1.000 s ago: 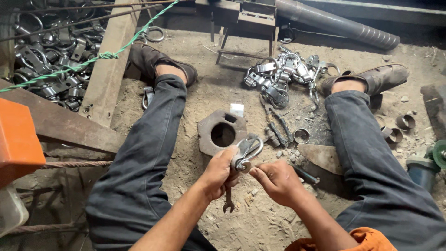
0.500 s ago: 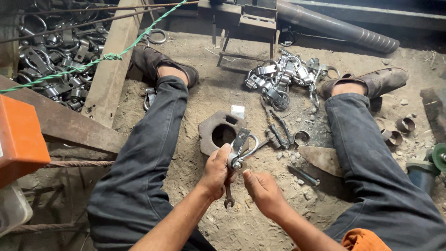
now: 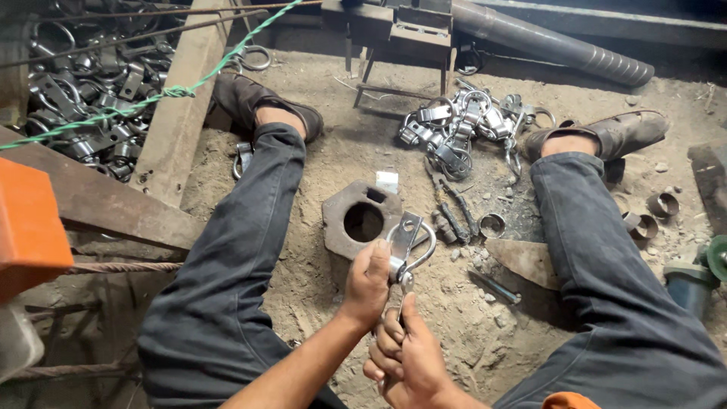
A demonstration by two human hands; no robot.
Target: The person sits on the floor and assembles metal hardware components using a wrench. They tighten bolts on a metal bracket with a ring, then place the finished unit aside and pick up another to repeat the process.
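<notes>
Hands meet low between the seated person's spread legs, over sandy ground. Left hand (image 3: 369, 284) closed around the lower part of a metal clamp (image 3: 409, 246), a flat bright strap with a curved wire loop, held upright just above the fist. Right hand (image 3: 409, 356) sits directly below and touching the left, fingers curled shut around a thin tool shank (image 3: 406, 288) that runs up to the clamp's base; what kind of tool it is cannot be told, since most of it is hidden in the grip.

Just beyond the left hand, a heavy rusted metal block with a round hole (image 3: 360, 220) lies flat in the dirt. Further out past the clamp, a heap of similar bright clamps (image 3: 462, 129) sits between the feet. To the right of the hands: dark bolts (image 3: 454, 220), a short metal ring (image 3: 492, 225), a flat rusty plate (image 3: 522, 257). Far left of the hands, a wooden plank (image 3: 178, 113) and a larger pile of clamps (image 3: 76, 98) behind a green rope (image 3: 170, 92).
</notes>
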